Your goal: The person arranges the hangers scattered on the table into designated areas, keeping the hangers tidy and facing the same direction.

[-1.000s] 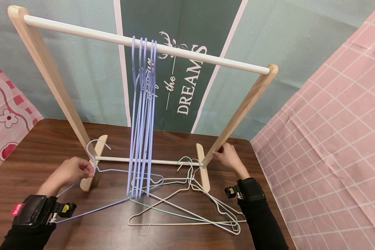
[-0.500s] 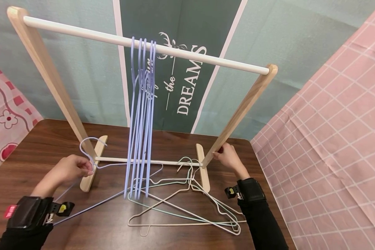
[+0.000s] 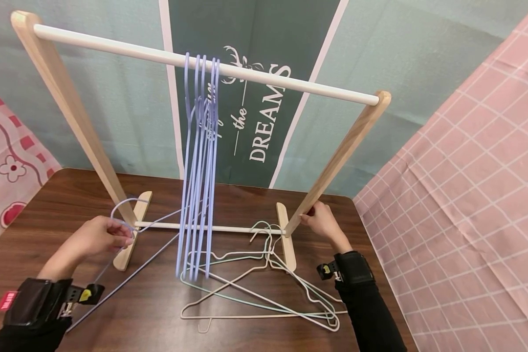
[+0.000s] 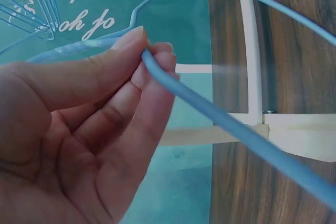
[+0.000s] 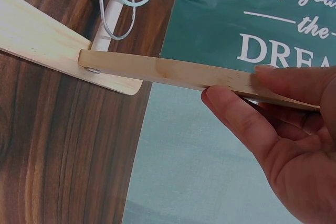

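My left hand (image 3: 98, 237) pinches a light purple clothes hanger (image 3: 151, 250) at the neck below its hook, beside the rack's left foot. In the left wrist view, thumb and fingertips meet on the hanger's wire (image 4: 226, 119). My right hand (image 3: 323, 222) grips the right wooden post (image 3: 341, 156) of the clothes rack low down, thumb on one face and fingers on the other, as the right wrist view shows of the post (image 5: 178, 73). Several purple hangers (image 3: 198, 166) hang bunched from the rack's white top rod (image 3: 286, 80), left of its middle.
Several white and pale green hangers (image 3: 246, 317) lie tangled on the brown wooden table (image 3: 145, 325) at the rack's right foot (image 3: 289, 252). A white lower rod (image 3: 237, 228) joins the posts. Cloth with lettering (image 3: 255, 29) stands behind, and pink checked cloth (image 3: 475, 195) at the right.
The hanger in my left hand has turned, its far end swinging up behind the hanging bunch. My left hand has shifted slightly left. The hanging hangers swayed a little; my right hand stays put.
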`<action>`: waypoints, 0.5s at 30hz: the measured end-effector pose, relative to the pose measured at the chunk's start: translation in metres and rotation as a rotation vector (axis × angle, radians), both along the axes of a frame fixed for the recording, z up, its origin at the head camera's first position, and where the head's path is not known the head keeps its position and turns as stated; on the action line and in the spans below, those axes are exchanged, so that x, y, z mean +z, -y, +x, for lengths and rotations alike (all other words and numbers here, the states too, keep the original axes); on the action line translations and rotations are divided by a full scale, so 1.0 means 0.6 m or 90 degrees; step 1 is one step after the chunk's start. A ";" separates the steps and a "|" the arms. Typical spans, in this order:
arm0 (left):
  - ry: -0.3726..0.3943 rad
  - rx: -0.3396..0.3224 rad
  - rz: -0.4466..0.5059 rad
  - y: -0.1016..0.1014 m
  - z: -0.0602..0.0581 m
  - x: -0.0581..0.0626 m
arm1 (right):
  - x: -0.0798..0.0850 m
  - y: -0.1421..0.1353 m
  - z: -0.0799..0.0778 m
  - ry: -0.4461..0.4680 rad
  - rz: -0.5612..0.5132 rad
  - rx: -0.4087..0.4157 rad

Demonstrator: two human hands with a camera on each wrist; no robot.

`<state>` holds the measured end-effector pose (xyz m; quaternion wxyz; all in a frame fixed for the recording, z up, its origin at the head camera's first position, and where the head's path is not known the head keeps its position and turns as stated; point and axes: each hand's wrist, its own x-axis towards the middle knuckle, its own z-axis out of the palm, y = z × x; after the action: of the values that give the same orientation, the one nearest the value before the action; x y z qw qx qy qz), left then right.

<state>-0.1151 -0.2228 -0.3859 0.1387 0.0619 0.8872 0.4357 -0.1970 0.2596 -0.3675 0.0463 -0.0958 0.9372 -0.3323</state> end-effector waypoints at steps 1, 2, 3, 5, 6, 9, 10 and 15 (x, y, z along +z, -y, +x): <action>0.007 0.002 0.010 -0.001 0.000 0.000 | 0.000 0.000 0.000 0.002 -0.002 -0.002; 0.013 0.004 0.019 -0.001 -0.001 0.000 | 0.000 0.000 0.000 0.002 -0.002 0.000; 0.019 0.005 0.029 -0.001 -0.001 0.001 | 0.000 0.000 0.000 0.002 -0.001 -0.002; 0.030 0.006 0.044 -0.002 -0.002 0.001 | 0.001 0.000 0.000 0.001 0.004 -0.003; 0.033 0.005 0.051 -0.002 -0.002 0.001 | 0.001 0.000 0.000 0.000 0.006 -0.002; 0.042 0.001 0.074 -0.002 -0.002 0.002 | 0.001 0.000 0.000 0.005 0.004 -0.004; 0.044 -0.001 0.083 -0.002 -0.002 0.002 | 0.001 0.000 0.000 0.006 0.003 -0.002; 0.049 -0.005 0.131 -0.003 -0.003 0.005 | 0.001 0.000 0.000 0.010 -0.002 -0.002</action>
<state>-0.1167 -0.2208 -0.3831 0.1674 0.0623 0.8315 0.5261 -0.1970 0.2595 -0.3669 0.0526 -0.0919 0.9365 -0.3342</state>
